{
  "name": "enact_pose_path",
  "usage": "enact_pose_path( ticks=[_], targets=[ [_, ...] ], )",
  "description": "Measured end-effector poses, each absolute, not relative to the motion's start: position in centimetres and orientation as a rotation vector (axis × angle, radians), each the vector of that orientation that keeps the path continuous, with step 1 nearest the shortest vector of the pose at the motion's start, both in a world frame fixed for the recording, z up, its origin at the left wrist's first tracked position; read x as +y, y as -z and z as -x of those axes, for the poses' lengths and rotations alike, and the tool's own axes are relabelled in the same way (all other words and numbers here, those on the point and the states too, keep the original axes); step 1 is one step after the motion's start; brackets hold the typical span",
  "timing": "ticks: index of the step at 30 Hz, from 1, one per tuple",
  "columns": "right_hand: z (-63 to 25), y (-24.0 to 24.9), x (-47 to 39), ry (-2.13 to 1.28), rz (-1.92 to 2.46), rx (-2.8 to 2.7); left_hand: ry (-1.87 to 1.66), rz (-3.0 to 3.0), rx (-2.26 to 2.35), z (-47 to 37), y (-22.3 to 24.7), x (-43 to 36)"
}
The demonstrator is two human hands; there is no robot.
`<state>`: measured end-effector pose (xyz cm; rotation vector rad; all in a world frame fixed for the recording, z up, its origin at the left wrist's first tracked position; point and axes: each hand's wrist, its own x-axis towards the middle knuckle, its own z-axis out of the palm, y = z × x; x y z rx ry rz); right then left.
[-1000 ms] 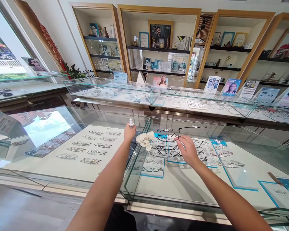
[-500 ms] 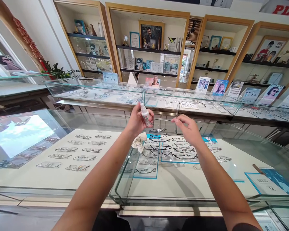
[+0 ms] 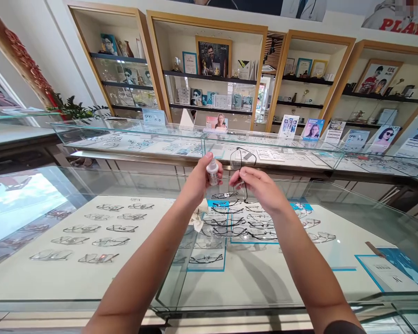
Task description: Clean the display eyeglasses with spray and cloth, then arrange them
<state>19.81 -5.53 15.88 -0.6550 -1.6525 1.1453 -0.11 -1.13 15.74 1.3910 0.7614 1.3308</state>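
Observation:
My left hand (image 3: 196, 182) is closed around a small white spray bottle (image 3: 213, 173), holding it upright with the thumb up by the nozzle. Just to its right, my right hand (image 3: 259, 184) pinches a pair of thin dark-framed eyeglasses (image 3: 236, 158) near the middle. One lens shows above the fingers and part of the frame hangs below them. The bottle and the eyeglasses are close together but apart. Below my left wrist a crumpled cream cloth (image 3: 197, 221) lies on the glass counter, partly covered by my forearm.
Several eyeglasses (image 3: 230, 230) stand in rows under my hands, and more are in the glass case (image 3: 55, 278) to the left. A brochure (image 3: 386, 273) lies at right. Behind are another glass display counter (image 3: 153, 160) and wooden shelves (image 3: 209, 16).
My right hand has moved left toward the bottle, and the eyeglasses have turned so a lens faces me more. The bottle's nozzle has turned. The camera view has shifted slightly.

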Motion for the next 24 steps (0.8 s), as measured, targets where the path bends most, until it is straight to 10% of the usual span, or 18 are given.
enact_pose_path(
  ticks=[24],
  targets=[
    [-19.2, -14.8, -3.8, -1.071, 0.637, -1.498, -1.267, -1.642, 0.962, -0.4, -14.6, -0.3]
  ],
)
